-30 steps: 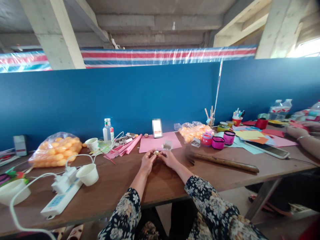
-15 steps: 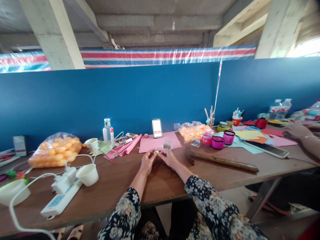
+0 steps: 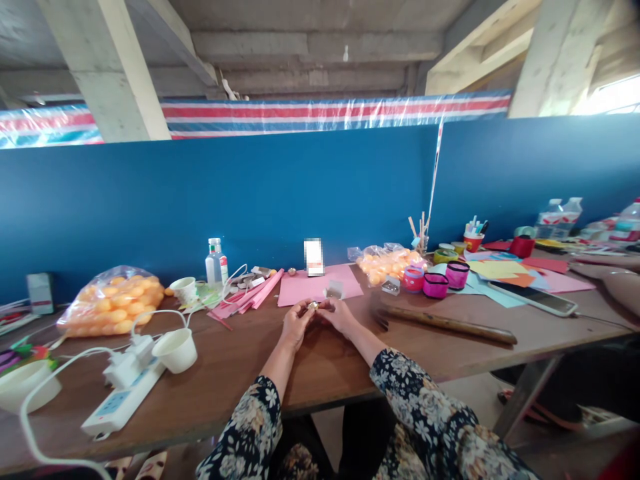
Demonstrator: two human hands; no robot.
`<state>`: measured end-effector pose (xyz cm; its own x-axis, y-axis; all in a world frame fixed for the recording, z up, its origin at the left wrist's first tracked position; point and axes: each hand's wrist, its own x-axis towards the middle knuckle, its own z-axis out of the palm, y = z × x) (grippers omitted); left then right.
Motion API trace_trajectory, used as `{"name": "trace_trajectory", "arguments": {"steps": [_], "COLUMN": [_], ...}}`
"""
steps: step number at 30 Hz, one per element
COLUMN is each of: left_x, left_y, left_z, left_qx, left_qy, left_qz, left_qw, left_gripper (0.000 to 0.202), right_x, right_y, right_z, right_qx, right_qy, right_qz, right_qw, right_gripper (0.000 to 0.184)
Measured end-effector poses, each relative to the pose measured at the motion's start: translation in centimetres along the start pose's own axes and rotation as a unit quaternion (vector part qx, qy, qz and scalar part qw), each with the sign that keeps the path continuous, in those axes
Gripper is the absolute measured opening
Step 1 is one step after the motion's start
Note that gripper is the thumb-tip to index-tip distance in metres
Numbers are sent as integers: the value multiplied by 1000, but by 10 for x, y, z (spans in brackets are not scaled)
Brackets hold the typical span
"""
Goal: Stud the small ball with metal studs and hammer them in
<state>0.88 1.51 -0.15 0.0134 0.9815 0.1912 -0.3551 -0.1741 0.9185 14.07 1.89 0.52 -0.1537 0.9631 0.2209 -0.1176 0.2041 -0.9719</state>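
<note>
A small shiny gold ball [image 3: 313,305] sits between the fingertips of both my hands, just above the brown table [image 3: 330,373]. My left hand [image 3: 297,322] is closed on its left side. From the right, my right hand [image 3: 337,316] pinches toward it with bent fingers. Behind the hands lies a pink sheet [image 3: 290,290], with a small clear plastic box [image 3: 334,289] on its near edge. A similar round metallic piece [image 3: 292,271] rests by the sheet's far left corner. Fine details of the held ball are too small to make out.
To my right lies a wooden-handled hammer [image 3: 450,323]. Bags of orange balls stand at left [image 3: 115,300] and behind [image 3: 390,263]. A power strip [image 3: 123,400] and paper cup [image 3: 175,350] are near left; a phone [image 3: 533,298] and a co-worker's arm [image 3: 613,283] are at right.
My hands stay almost in place around the gold ball. At the far right, the co-worker's hand and arm have shifted.
</note>
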Motion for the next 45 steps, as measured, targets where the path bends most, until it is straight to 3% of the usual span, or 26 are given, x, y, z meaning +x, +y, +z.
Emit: {"name": "trace_trajectory", "arguments": {"steps": [26, 35, 45], "left_x": [2, 0, 1], "left_y": [-4, 2, -1], "left_z": [-1, 2, -1], "left_qx": [0, -51, -20], "left_qy": [1, 7, -7], "left_qz": [8, -33, -26], "left_qw": [1000, 998, 999], "left_gripper": [43, 38, 36], "right_x": [1, 2, -1], "right_y": [-1, 5, 2], "right_z": [0, -1, -2], "right_qx": [-62, 21, -1], "right_qy": [34, 13, -43], "right_qz": [-37, -19, -50], "right_qw": [997, 1000, 998], "right_gripper": [32, 34, 39]}}
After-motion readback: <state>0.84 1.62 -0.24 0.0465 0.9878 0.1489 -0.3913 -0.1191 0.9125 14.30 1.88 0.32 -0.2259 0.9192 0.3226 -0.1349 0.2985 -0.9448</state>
